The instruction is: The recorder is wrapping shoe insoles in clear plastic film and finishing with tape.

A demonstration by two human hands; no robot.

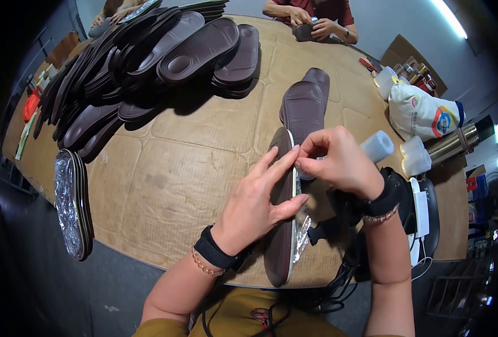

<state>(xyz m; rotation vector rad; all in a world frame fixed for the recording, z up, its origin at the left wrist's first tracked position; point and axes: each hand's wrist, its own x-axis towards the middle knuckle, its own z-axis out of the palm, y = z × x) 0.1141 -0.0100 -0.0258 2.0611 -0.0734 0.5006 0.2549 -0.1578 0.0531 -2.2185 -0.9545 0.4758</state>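
Observation:
A dark brown insole [278, 253] with a pale edge stands tilted on its side at the near edge of the table. My left hand [248, 199] grips it, with fingers over the brown face and the thumb at the pale edge. My right hand [343, 164] has its thumb and fingertips pinched together at that edge, near the insole's upper end. What sits between them is hidden. Crinkled clear film [301, 238] hangs along the insole's right side. Just beyond my hands lie more brown insoles [305, 108], partly overlapping.
Many brown insoles [201, 49] are heaped at the far left. A film-covered stack [72, 205] juts past the left edge. At right are a plastic roll [378, 146], white bag [423, 112], metal flask [456, 145] and cables [339, 281]. Across the table, a person's hands [316, 25] work.

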